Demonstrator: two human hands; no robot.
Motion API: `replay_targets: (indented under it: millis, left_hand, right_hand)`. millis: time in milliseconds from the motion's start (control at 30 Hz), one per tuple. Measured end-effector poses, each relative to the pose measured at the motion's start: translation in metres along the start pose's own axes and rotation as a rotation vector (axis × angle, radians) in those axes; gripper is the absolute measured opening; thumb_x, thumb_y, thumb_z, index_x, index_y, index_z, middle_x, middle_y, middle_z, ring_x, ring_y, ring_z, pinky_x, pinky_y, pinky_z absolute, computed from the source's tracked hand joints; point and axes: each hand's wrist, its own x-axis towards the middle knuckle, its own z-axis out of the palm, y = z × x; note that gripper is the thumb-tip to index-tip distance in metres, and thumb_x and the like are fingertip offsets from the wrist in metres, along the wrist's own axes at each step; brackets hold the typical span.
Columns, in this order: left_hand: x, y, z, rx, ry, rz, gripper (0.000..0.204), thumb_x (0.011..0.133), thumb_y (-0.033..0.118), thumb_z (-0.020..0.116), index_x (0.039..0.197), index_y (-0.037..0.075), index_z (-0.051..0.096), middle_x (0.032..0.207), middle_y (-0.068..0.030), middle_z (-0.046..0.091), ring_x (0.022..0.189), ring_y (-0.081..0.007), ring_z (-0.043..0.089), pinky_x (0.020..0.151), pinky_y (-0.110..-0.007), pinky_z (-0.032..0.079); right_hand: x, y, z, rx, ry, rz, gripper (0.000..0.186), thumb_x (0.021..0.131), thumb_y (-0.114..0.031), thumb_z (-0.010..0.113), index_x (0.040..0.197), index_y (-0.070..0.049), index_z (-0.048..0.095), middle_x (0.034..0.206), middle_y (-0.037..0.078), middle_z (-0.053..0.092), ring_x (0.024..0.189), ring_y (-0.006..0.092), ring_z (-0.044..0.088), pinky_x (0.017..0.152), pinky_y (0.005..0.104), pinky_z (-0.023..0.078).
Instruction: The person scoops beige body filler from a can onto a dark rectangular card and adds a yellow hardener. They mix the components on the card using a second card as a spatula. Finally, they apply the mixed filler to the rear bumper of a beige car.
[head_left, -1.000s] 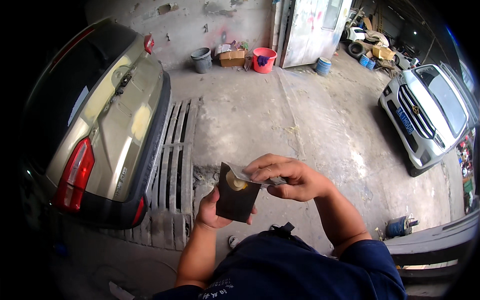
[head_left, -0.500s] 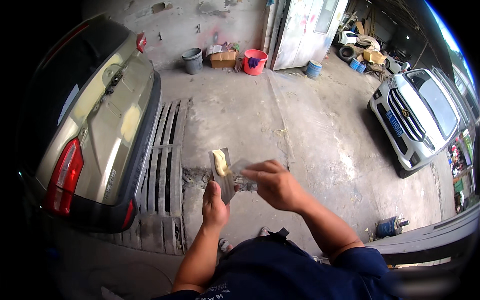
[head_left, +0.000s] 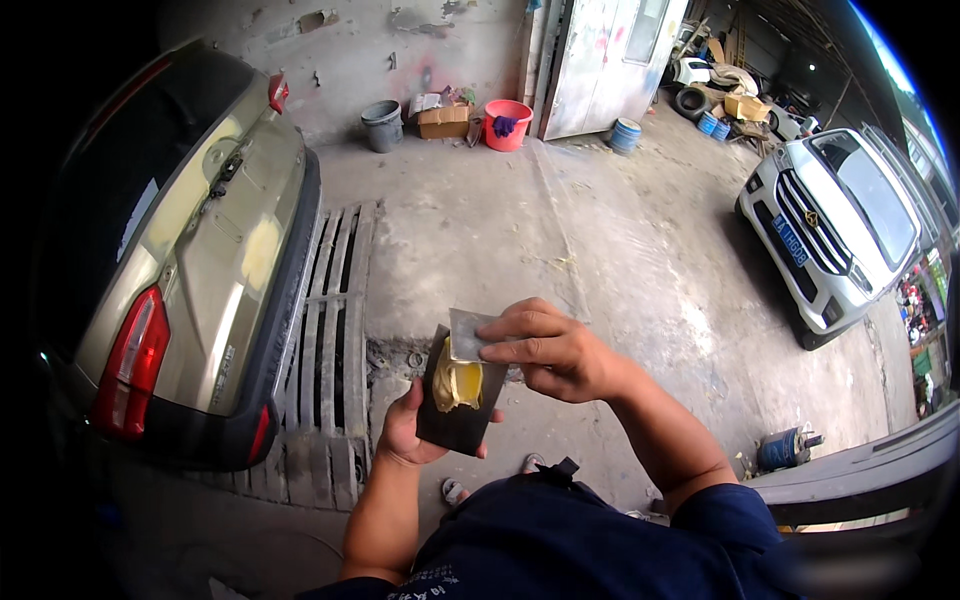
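Note:
My left hand (head_left: 408,428) grips a dark flat mixing board (head_left: 455,428) from below, thumb on one edge and fingertips showing at the other. On the board lies a smeared mound of pale yellow body filler (head_left: 452,388), with a smoother, deeper yellow patch on its right. Above it, my right hand (head_left: 550,350) pinches a thin grey scraper (head_left: 466,333), its fingers laid along the blade. The scraper's lower edge meets the filler. To my left stands a beige car (head_left: 225,290) with dried yellowish filler patches (head_left: 262,253) on its tailgate.
A slatted floor grate (head_left: 325,330) runs beside the car. Along the back wall are a grey bucket (head_left: 383,128), a cardboard box (head_left: 443,122) and a red tub (head_left: 508,128). A white vehicle (head_left: 830,225) stands at right, near a blue can (head_left: 778,450).
The board has turned so its filler-covered face shows more broadly. My right hand has brought the scraper up over the board's top, and the filler is spread wider.

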Motion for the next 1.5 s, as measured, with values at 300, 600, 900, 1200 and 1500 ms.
replay_targets:
  millis: [300,600,900,1200,1500]
  left_hand:
    - [0.018,-0.005,0.033,0.344,0.209,0.3,0.073,0.09,0.058,0.044,0.143,0.01,0.029,0.138,-0.0156,0.042,0.128,-0.0355,0.041,0.09,-0.056,0.046]
    - [0.04,-0.033,-0.003,0.992,0.353,0.601,0.064,0.097,0.049,0.04,0.135,-0.002,0.039,0.125,-0.0134,0.054,0.114,-0.0234,0.053,0.096,-0.031,0.038]
    - [0.012,-0.001,0.01,0.383,0.259,0.051,0.061,0.092,0.048,0.049,0.135,0.006,0.042,0.12,-0.0162,0.056,0.105,-0.0343,0.059,0.077,-0.046,0.052]
    - [0.009,-0.021,0.007,0.173,0.179,0.096,0.073,0.086,0.057,0.052,0.136,0.005,0.038,0.126,-0.0161,0.053,0.102,-0.0368,0.06,0.072,-0.051,0.053]
    - [0.025,-0.025,-0.015,0.71,0.464,0.537,0.054,0.099,0.044,0.038,0.134,0.003,0.04,0.122,-0.0066,0.054,0.107,-0.0184,0.054,0.087,-0.036,0.047]
  right_hand:
    - [-0.072,0.012,0.003,0.773,0.44,0.582,0.045,0.081,0.004,0.054,0.125,-0.004,0.05,0.116,0.014,0.06,0.104,0.024,0.059,0.089,0.0371,0.048]
    - [-0.048,0.008,0.052,1.194,0.363,0.83,0.045,0.082,0.002,0.06,0.124,-0.002,0.045,0.102,0.009,0.063,0.088,0.0144,0.061,0.078,0.0269,0.05]
    - [-0.026,-0.004,-0.016,0.647,0.181,0.179,0.038,0.081,0.004,0.055,0.119,-0.001,0.056,0.122,0.016,0.055,0.116,0.0275,0.052,0.096,0.0391,0.043]
    - [-0.022,0.017,-0.004,-0.026,-0.122,0.319,0.051,0.068,0.006,0.055,0.117,-0.004,0.061,0.119,0.016,0.057,0.11,0.0334,0.053,0.095,0.039,0.044]
    - [-0.027,-0.012,0.057,-0.244,0.023,0.368,0.05,0.07,0.007,0.055,0.119,-0.005,0.06,0.113,0.016,0.06,0.1,0.0339,0.056,0.088,0.0397,0.046]
